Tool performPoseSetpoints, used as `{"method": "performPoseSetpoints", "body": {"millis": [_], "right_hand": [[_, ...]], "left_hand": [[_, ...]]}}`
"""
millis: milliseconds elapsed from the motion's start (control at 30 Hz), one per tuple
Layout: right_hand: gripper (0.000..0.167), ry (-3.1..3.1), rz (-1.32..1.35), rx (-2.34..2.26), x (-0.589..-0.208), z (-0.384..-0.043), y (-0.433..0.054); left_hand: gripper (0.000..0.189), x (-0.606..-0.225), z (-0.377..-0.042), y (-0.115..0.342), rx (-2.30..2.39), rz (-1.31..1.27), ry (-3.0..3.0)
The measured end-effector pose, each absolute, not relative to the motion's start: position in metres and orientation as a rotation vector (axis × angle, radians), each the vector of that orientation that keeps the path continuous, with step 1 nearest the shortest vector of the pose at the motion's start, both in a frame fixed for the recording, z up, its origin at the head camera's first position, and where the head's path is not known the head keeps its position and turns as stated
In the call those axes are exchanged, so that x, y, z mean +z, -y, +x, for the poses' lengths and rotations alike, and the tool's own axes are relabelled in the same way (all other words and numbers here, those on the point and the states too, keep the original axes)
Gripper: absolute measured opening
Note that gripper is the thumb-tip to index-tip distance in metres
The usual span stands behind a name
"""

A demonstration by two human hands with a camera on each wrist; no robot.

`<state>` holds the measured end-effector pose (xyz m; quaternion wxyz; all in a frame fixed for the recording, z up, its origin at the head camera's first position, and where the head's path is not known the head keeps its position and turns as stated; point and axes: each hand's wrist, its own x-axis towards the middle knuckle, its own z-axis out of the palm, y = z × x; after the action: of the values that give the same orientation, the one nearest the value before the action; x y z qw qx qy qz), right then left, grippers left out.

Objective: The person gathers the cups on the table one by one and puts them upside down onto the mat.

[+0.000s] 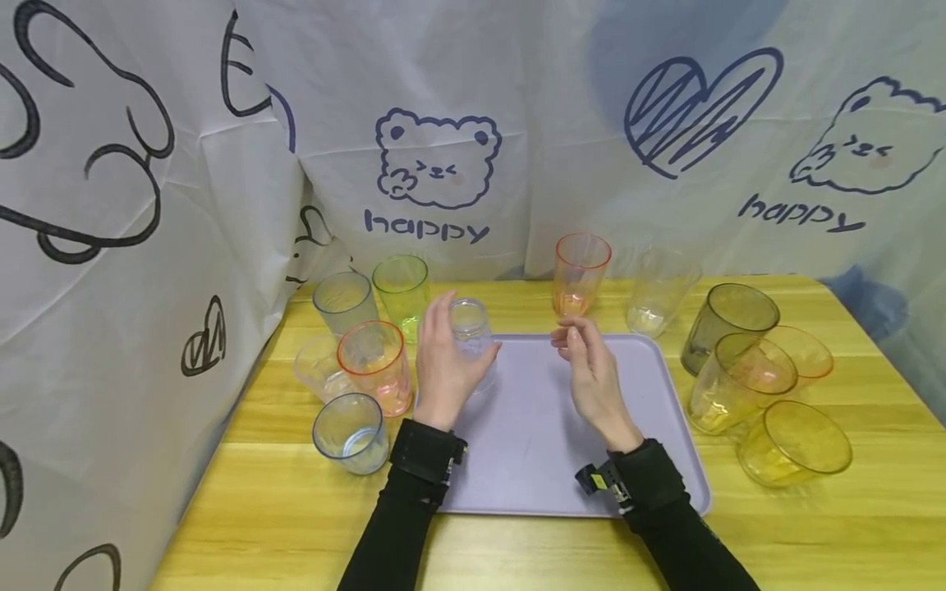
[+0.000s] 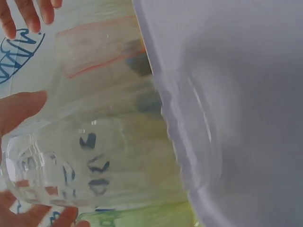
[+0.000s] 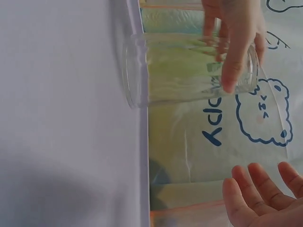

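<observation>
My left hand (image 1: 447, 361) holds a clear plastic cup (image 1: 470, 322) upside down near the tray's far left corner, thumb on one side and fingers on the other. In the right wrist view the clear cup (image 3: 180, 71) has its base up among the fingers and its rim down at the lilac tray (image 3: 71, 118). Whether the rim bears on the tray, I cannot tell. My right hand (image 1: 591, 377) hovers above the tray's right half, fingers loosely bent and holding nothing. In the left wrist view, the left thumb (image 2: 21, 109) lies along the cup's edge.
Left of the tray stand a green cup (image 1: 401, 300), a red-rimmed cup (image 1: 375, 369), a blue-rimmed cup (image 1: 351, 435) and others. Behind it are an orange-red cup (image 1: 581, 275) and a clear cup (image 1: 658, 295). Several grey and yellow cups (image 1: 794, 443) crowd the right side.
</observation>
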<state>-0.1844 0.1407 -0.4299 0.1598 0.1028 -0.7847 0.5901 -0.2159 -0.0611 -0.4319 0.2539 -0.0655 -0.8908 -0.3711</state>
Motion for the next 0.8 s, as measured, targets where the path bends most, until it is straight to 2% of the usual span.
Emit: {"method": "performPoseSetpoints", "body": {"millis": [200,500,800], "right_hand": [[0.043,2.202,0.197,1.959,-0.429,-0.188,-0.134],[0.051,2.163,-0.020,2.356,-0.427,-0.196,-0.129],[0.054,2.218,-0.042,2.412,-0.430,-0.197,-0.126]], "left_hand": [[0.079,-0.426,-0.215,0.060,-0.707,-0.292,2.447],[0.069,-0.425,-0.214,0.062,-0.572,-0.311,2.453],[0.064,-0.427,-0.217,0.069,-0.514,-0.244,2.462]]}}
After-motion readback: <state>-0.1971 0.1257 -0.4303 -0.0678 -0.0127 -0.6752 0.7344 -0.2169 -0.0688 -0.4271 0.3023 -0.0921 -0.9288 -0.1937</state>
